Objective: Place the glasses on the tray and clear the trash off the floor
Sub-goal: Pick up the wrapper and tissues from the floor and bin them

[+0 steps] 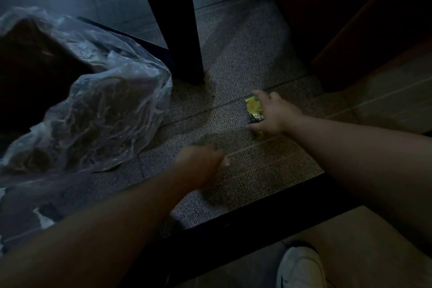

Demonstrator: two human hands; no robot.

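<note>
— One view only, the head camera, and it is dim. I see my right hand [272, 113] low over the carpet floor [245, 58], spread above a small yellow wrapper [253, 107] that lies flat just past the dark desk leg [184, 30].

— Have you got hold of it?

— I can't say so. The right fingers [259, 94] are splayed and released, thumb on the near side, the rest on the far side, and the palm hides part of the wrapper. Whether any fingertip is touching it I cannot tell.

— And your left hand?

— My left hand [202, 159] hovers nearer me, curled into a loose fist, holding nothing that I can see. To its left sits a clear plastic bag [105, 105], crumpled and slumped on the floor; I take it for the place the trash goes, though that is my guess.

— Glasses, tray?

— Neither is in view, so I can't judge that half of the task.

— What worries you?

— The wrapper is thin and lies flat on a rough pile. If I close from above I may pinch carpet and slide the thing away under the furniture to the right. The gloom makes the edges hard to read, too. And the bag mouth looks collapsed, so a one-handed drop could miss and leave the wrapper on the floor.
</note>
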